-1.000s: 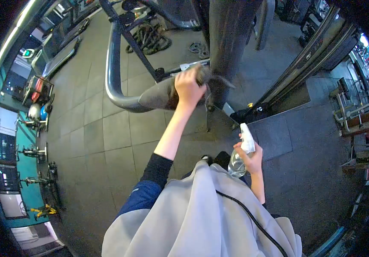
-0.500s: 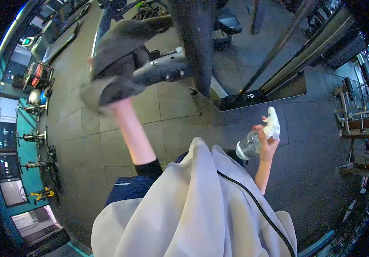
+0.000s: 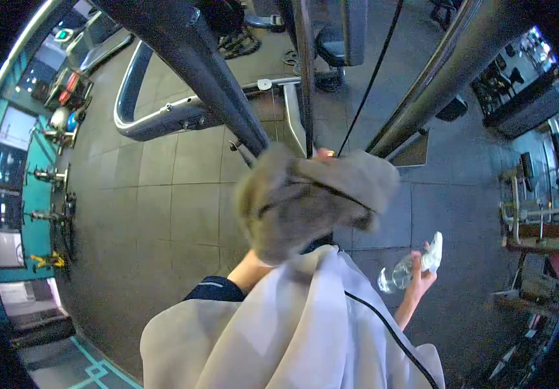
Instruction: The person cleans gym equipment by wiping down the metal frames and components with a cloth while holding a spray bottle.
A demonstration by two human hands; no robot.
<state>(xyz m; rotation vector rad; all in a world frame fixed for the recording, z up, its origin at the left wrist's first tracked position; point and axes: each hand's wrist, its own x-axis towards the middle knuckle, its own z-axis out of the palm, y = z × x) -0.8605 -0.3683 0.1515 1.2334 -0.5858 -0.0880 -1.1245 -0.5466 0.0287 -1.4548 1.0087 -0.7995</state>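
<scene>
A grey-brown cloth [image 3: 321,204], blurred by motion, is bunched in front of the machine's upright posts. It covers most of my left hand [image 3: 323,154]; only fingertips show past its far edge, and the hand appears closed on the cloth. Lower right, my right hand [image 3: 420,283] grips a clear spray bottle [image 3: 398,275] by its neck. The bottle's white trigger head [image 3: 433,253] points up and its body tilts left, well apart from the cloth.
Dark machine posts [image 3: 208,78] and a bent grey frame bar [image 3: 162,117] stand ahead of me. A cable [image 3: 373,74] runs between the posts. Racks of equipment [image 3: 529,220] line the right side. Pale fabric [image 3: 266,324] drapes below, crossed by a black cord [image 3: 389,324].
The cloth and my left hand have moved right and nearer, from the bent frame bar to before the posts. The view has shifted; my right hand still holds the spray bottle.
</scene>
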